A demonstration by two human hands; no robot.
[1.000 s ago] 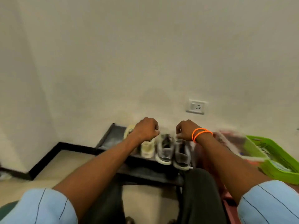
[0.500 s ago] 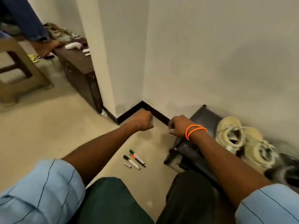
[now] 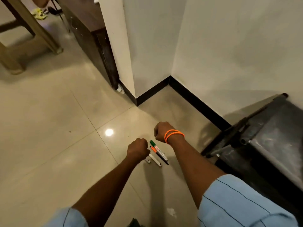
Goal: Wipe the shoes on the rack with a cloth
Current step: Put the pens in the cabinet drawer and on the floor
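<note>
The black shoe rack [image 3: 268, 136] shows only its left end at the right edge; no shoes and no cloth are in view. My left hand [image 3: 138, 149] is a fist held over the tiled floor, above the markers. My right hand [image 3: 161, 131], with orange bands on the wrist, is also a fist, a little farther out and left of the rack. Neither fist shows anything held.
Several markers [image 3: 158, 152] lie on the floor under my hands. A white wall corner with black skirting [image 3: 152, 90] stands ahead. A dark cabinet [image 3: 93, 35] and a wooden chair leg [image 3: 36, 25] are at the upper left.
The view has swung left, away from the rack; the shoes have left the frame. Both fists stayed curled and now hang over the markers on the floor.
</note>
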